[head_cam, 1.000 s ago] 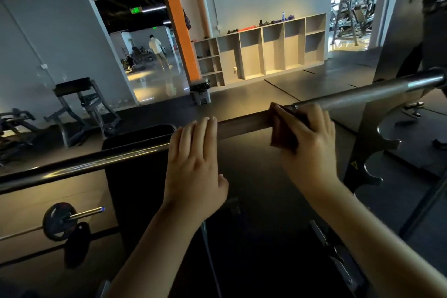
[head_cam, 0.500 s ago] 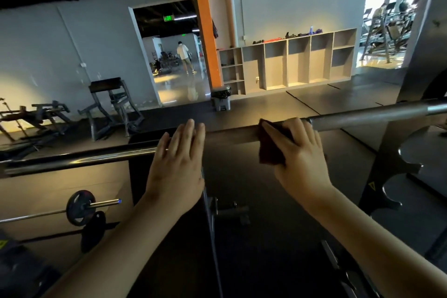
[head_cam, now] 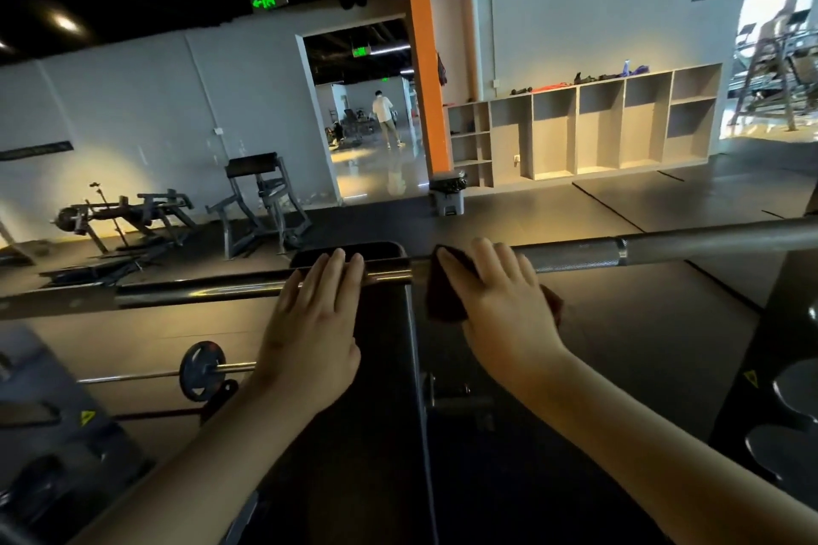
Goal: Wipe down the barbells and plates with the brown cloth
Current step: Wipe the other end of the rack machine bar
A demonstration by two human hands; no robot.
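A long steel barbell [head_cam: 690,244] runs across the view at chest height, resting in a rack. My right hand [head_cam: 500,301] grips the brown cloth [head_cam: 445,292], which is wrapped over the bar near its middle. To its left, my left hand [head_cam: 316,314] rests on the bar with straight fingers laid over the top. A second barbell [head_cam: 150,375] with a small black plate [head_cam: 202,369] sits lower down at the left.
A black padded bench [head_cam: 376,367] lies under the bar between my arms. A rack upright with hooks [head_cam: 779,367] stands at the right. Gym machines [head_cam: 256,204], a bin [head_cam: 448,192] and open shelving [head_cam: 597,128] line the far wall. A person stands in the doorway beyond.
My right hand with the cloth has slid left along the bar toward my left hand. The camera has tilted up and turned left, so the bar sits lower in view.
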